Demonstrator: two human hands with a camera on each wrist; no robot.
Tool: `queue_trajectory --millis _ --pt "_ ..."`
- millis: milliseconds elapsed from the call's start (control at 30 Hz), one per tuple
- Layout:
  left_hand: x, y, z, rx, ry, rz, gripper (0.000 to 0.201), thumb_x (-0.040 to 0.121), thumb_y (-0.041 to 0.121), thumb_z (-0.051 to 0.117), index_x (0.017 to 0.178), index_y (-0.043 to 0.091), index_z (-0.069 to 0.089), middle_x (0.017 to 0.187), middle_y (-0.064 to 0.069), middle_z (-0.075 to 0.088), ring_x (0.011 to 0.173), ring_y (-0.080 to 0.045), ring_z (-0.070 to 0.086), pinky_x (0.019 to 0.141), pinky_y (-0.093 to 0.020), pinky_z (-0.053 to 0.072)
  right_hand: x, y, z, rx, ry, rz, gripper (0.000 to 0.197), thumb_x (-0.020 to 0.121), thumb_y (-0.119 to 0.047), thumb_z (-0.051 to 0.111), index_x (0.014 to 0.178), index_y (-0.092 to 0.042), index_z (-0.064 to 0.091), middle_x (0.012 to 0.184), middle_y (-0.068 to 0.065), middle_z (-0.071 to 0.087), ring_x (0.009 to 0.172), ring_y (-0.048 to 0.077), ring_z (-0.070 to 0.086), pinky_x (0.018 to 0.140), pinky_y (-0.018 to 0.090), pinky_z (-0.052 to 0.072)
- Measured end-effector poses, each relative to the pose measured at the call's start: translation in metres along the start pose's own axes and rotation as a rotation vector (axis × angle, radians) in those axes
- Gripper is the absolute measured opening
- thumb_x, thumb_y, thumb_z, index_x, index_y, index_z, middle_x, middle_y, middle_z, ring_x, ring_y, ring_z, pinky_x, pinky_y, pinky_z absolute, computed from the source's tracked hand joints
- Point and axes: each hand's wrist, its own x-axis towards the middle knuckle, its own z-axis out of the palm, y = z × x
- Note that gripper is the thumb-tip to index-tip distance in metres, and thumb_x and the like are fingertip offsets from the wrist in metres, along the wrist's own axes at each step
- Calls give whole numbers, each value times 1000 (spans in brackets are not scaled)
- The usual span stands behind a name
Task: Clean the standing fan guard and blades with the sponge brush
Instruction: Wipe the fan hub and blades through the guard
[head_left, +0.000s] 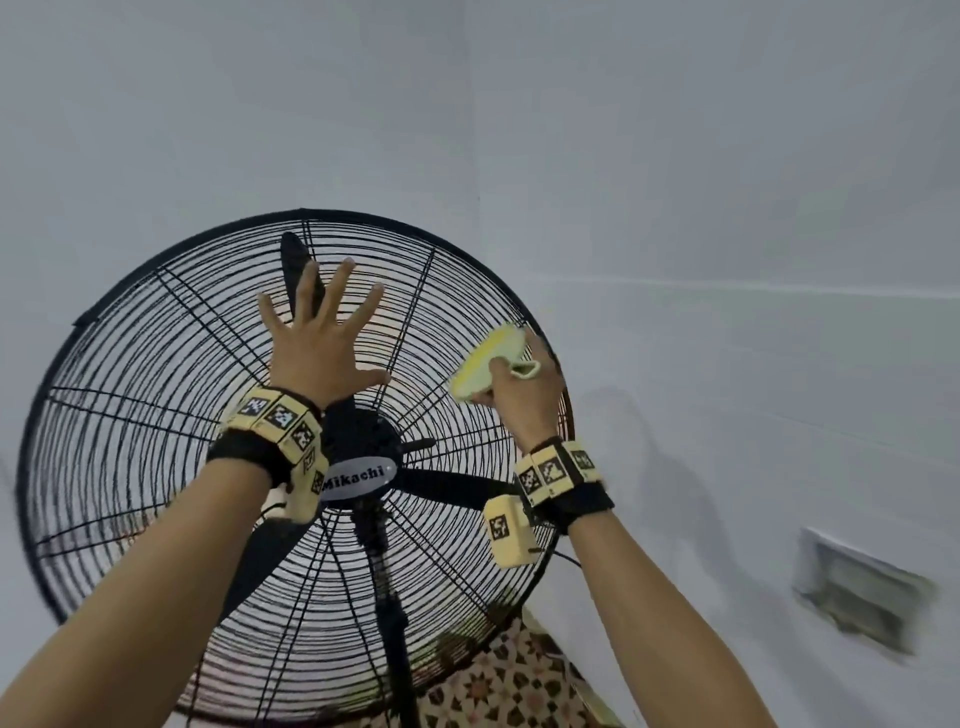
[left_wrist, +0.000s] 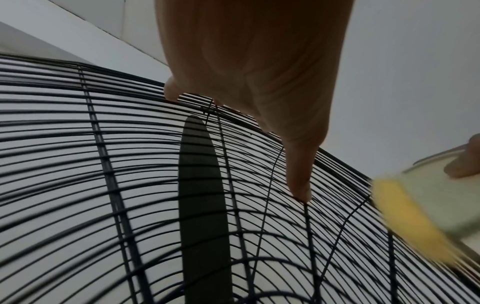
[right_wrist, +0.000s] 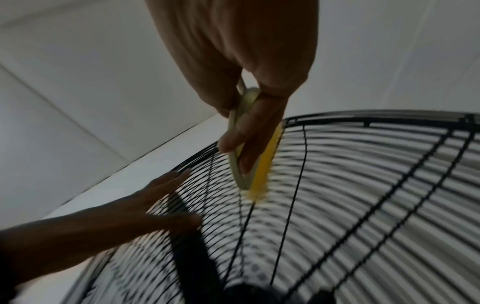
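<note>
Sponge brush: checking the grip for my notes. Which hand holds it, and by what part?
The right hand grips the sponge brush by its pale plastic back; the yellow sponge faces the fan guard.

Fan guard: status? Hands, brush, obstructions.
Left hand open, fingers spread on fan guard. Right hand grips sponge brush against guard's upper right. No obstruction visible.

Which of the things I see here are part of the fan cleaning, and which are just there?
Part of the job:
fan guard
fan blade
sponge brush, gripped by the right hand
left hand, spread flat on the guard

Just there:
patterned cloth
wall vent
</note>
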Motion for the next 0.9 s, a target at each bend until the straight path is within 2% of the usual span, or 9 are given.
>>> queue_trajectory --millis 67,133,200,300,467,600,700,800,900 --pt "-3 0 1 -33 16 2 121 73 88 62 163 47 -8 172 6 -24 157 -31 -26 116 -81 3 -5 4 -1 -44 -66 35 61 93 -7 65 150 -17 48 130 7 58 89 17 73 59 37 64" --pt "-5 1 3 -51 32 0 120 74 86 64 164 47 -5 173 5 -21 157 -29 -26 117 -80 2 -1 -2 -9 42 14 43 59 92 -7 63 147 -18 48 115 -3 55 77 7 74 55 29 62" --pt "-6 1 2 -53 28 -3 120 74 86 64 164 47 -5 173 6 -21 157 -29 -27 117 -80 3 5 -10 -14 97 130 -1 57 94 -7 61 146 -25 44 107 -9 51 82 20 73 56 37 63" --pt "-6 4 1 -52 26 -3 119 75 84 65 164 46 -5 173 4 -19 158 -31 -24 116 -81 4 0 -9 -6 23 113 -52 54 94 -4 62 142 -20 44 121 7 54 94 25 67 57 45 64" --pt "-7 3 2 -82 42 -7 120 75 82 67 164 46 -4 173 3 -17 158 -31 -22 117 -80 3 -11 3 -10 69 -35 27 58 89 -5 72 143 -19 55 125 4 58 101 21 66 59 35 64" --pt "-7 3 3 -68 29 -1 121 76 84 64 163 46 -11 172 4 -24 157 -30 -26 117 -80 1 -1 -9 -21 153 68 40 66 98 -15 62 157 -20 34 132 3 53 110 23 65 73 34 64" --pt "-7 4 2 -75 22 -3 120 77 83 64 163 46 -11 171 5 -26 156 -30 -28 116 -80 0 -17 -5 -10 -68 -65 -24 68 100 -12 57 160 -21 27 132 4 57 116 28 64 78 45 64" --pt "-8 3 1 -90 23 -6 119 77 81 66 164 46 -7 172 5 -22 157 -30 -27 117 -80 1 -28 1 -8 -56 -249 50 69 100 -10 58 160 -27 28 137 15 55 105 30 72 69 37 65" --pt "-9 2 1 -98 34 -2 119 76 81 67 164 46 -4 173 5 -21 157 -29 -25 117 -80 1 -22 -5 -13 9 -82 -18 60 100 -11 58 156 -20 38 138 11 54 91 17 70 61 20 60"
